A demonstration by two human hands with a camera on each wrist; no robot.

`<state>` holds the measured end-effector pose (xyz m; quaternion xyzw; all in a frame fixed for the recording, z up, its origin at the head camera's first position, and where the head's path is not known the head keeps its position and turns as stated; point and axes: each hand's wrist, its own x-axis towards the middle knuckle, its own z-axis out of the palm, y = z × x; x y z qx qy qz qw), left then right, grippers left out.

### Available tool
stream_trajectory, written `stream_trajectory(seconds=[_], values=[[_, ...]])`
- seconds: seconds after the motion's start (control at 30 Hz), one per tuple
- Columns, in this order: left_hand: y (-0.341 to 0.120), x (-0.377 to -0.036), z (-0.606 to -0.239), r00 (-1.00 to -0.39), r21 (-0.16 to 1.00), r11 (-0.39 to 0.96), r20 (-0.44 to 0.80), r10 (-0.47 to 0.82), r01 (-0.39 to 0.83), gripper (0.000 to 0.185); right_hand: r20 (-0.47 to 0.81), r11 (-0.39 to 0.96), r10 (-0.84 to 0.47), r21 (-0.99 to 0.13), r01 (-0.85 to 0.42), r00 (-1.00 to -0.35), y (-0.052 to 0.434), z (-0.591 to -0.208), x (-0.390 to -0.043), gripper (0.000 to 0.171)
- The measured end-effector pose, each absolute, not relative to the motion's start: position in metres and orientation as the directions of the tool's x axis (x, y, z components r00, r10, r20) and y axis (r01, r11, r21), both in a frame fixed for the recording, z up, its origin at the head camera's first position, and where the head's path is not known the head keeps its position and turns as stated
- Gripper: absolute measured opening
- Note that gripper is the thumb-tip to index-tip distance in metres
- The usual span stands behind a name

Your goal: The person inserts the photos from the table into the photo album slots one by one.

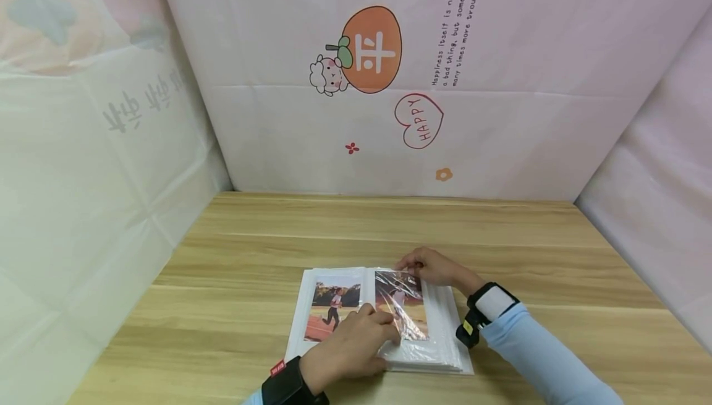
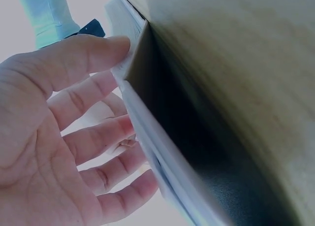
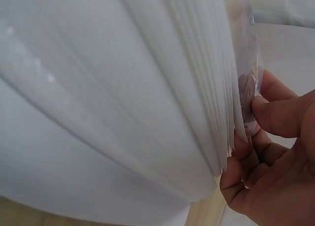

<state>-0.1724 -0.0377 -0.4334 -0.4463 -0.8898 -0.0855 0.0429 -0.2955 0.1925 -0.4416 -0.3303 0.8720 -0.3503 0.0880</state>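
The open photo album (image 1: 378, 321) lies on the bench (image 1: 233, 269), spine running twelve to six. The left hand (image 1: 350, 346) presses flat-fingered at its six o'clock edge. The right hand (image 1: 431, 267), at one o'clock, pinches the clear film (image 1: 402, 306).

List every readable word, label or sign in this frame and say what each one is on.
"HAPPY": inside the red heart on the back wall sheet.
"Happiness itself is not a bad thing, but some trouble...": slanted lines on the same sheet; the rest is cut off or too small.
One white Chinese character: on the orange fruit.
Grey mirrored characters, left sheet: unreadable.
Photo album: no text.
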Motion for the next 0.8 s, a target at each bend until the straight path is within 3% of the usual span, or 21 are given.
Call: stream_trajectory(seconds=[0.23,0.6,0.8], values=[[-0.038,-0.174,-0.434,-0.607,0.116,0.596,0.13,0.784,0.795,0.03,0.176,0.554,-0.632,-0.578,-0.599,-0.754,0.199,-0.432,-0.286,0.027],[-0.039,-0.175,-0.435,-0.594,0.124,0.581,0.135,0.793,0.804,0.03,0.133,0.646,-0.663,-0.397,-0.652,-0.737,0.229,-0.432,-0.241,0.061],[-0.038,-0.174,-0.436,-0.598,0.14,0.582,0.135,0.79,0.801,0.029,0.096,0.683,-0.634,-0.395,-0.614,-0.768,0.238,-0.441,-0.208,0.072]])
